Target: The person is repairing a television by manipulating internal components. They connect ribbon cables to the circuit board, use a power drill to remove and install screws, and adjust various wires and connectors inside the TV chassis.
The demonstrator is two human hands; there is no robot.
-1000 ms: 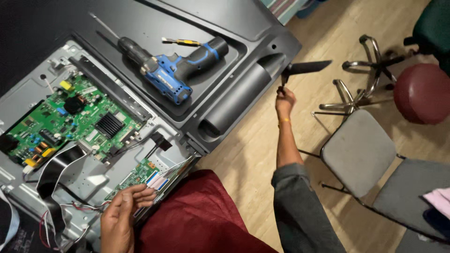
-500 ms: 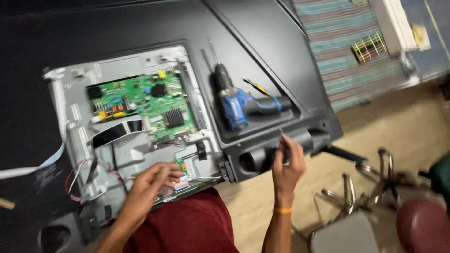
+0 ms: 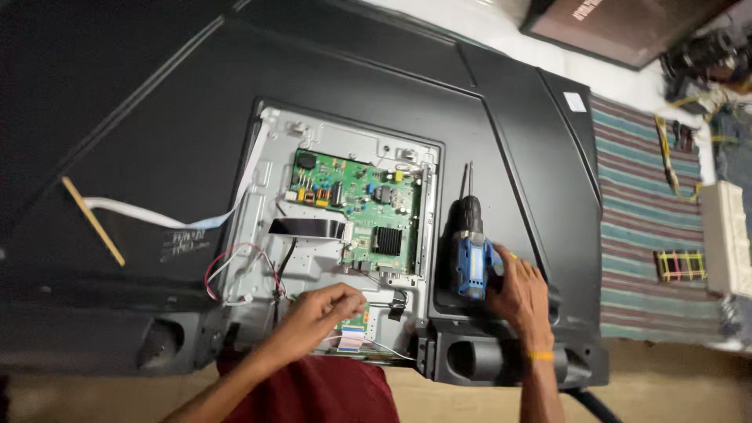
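The right hand grips the blue drill, hiding part of its handle. The left hand curls over a small board; whether it holds anything is unclear.

Circuit board in television back, drill right, striped mat farther right

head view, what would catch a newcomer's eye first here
The green circuit board stands out first, bright in the open metal bay in the middle of the big black TV back panel. Just right of it lies a blue and black cordless drill, with the right hand on its grip. The left hand rests on the wiring at the bay's lower edge, beside a loop of red wire.
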